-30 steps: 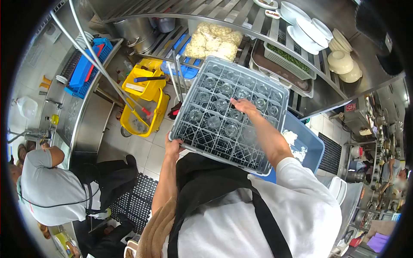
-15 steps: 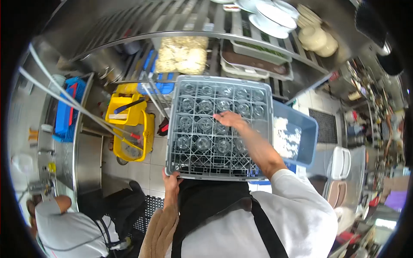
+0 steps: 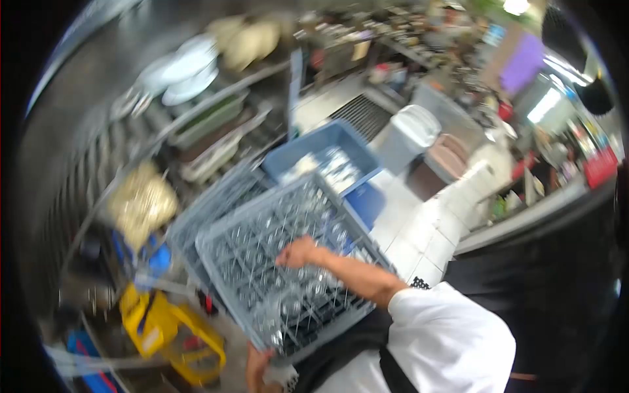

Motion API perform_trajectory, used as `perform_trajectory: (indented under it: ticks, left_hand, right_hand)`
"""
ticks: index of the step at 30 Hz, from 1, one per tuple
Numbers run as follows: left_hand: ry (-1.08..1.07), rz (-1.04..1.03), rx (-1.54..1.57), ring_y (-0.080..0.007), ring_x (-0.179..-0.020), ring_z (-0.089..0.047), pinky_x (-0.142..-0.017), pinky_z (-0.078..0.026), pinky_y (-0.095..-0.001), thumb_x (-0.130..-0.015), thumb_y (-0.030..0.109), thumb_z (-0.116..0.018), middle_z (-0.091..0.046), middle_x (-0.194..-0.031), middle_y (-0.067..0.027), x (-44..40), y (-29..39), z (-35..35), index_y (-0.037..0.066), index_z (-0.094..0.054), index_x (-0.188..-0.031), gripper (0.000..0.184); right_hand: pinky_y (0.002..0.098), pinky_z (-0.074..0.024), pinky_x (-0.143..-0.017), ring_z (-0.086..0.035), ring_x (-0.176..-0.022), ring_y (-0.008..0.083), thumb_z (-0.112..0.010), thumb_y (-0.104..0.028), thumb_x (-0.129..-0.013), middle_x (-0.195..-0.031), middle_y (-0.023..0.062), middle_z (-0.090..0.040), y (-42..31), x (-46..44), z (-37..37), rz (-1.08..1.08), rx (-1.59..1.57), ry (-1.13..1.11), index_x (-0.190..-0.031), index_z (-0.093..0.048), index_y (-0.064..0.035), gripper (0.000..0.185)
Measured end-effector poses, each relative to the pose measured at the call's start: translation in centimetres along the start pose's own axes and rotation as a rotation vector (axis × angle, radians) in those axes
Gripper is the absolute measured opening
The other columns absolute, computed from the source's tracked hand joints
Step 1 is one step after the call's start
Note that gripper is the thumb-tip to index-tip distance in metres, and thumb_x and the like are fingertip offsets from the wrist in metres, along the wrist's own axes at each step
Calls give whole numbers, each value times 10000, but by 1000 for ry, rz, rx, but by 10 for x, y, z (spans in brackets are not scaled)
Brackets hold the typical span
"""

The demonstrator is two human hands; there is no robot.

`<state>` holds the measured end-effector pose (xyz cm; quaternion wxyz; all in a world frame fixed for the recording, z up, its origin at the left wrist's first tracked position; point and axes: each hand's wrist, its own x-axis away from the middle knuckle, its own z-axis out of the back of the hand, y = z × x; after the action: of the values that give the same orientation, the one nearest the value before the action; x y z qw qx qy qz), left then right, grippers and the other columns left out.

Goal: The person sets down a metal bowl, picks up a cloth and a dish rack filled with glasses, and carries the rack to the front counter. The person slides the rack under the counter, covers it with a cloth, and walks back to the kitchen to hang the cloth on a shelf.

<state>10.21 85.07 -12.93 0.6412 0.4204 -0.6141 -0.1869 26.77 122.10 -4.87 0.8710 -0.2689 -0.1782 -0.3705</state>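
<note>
A grey divided rack [image 3: 226, 252] with many clear glasses in its compartments is tilted diagonally in front of my body. My left hand [image 3: 260, 357] grips its near left corner from the outside, at the lower edge. Over the middle of the rack lies my right hand [image 3: 298, 253], its fingers curled at the grid; blur hides what exactly they hold. Another grey rack [image 3: 183, 229] shows beneath and behind the first one. A blue-grey tub [image 3: 363, 154] with white material in it sits just beyond the rack.
Metal shelving [image 3: 147, 147] on the left bears white dishes [image 3: 190, 72] and a bag of pale food [image 3: 141, 203]. A yellow mop bucket [image 3: 196, 347] stands at the lower left. Lidded bins [image 3: 416, 128] are on the right, near a dark floor mat [image 3: 367, 118].
My view has swung to the right, so the shelving and yellow bucket appear farther left. The rack now looks turned, and a second rack shows beneath it. Both hands remain at the upper rack.
</note>
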Motion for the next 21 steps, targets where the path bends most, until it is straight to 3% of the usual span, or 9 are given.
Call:
perform_trajectory:
  ticks: [1, 8, 15, 19, 21]
  left_hand:
    - [20, -112, -117, -242, -1164, -509, -857, -501, -384, -621, -24, -690, -450, -1345, -133, -5, -11, -3, 57, -281, -1405, 888]
    - [94, -85, -443, -237, -1048, -548, -817, -499, -373, -615, -34, -649, -529, -1203, -116, -84, 20, -94, 46, -392, -1321, 756]
    - [14, -175, -713, -231, -931, -587, -776, -496, -362, -609, -44, -608, -609, -1062, -99, -139, 35, -229, 35, -504, -1237, 641]
    - [-160, -237, -827, -228, -864, -610, -753, -495, -356, -606, -50, -585, -654, -982, -89, -180, 62, -319, 29, -568, -1189, 589]
    - [-243, -139, -809, -213, -654, -590, -592, -491, -341, -682, -72, -560, -632, -776, -85, -199, 75, -389, 20, -560, -1045, 375]
  right_hand:
    - [511, -311, -1040, -593, -1100, 299, -407, -648, -870, -1082, 87, -682, 11, 20, -3, -20, -38, 45, -1090, -696, -277, 519]
    - [527, -344, -957, -600, -1071, 331, -414, -647, -875, -1057, 117, -681, 122, 127, -22, -260, -221, 202, -1105, -687, -231, 549]
    - [563, -349, -918, -616, -1043, 340, -409, -591, -896, -1046, 96, -688, 292, 249, -26, -550, -396, 374, -1112, -682, -210, 516]
    - [614, -278, -957, -563, -1151, 300, -405, -574, -902, -1229, 68, -623, 373, 352, -35, -686, -542, 341, -1220, -628, -212, 531]
    - [621, -264, -967, -525, -1190, 317, -415, -593, -890, -1266, 60, -599, 418, 394, -42, -803, -611, 334, -1236, -618, -212, 553]
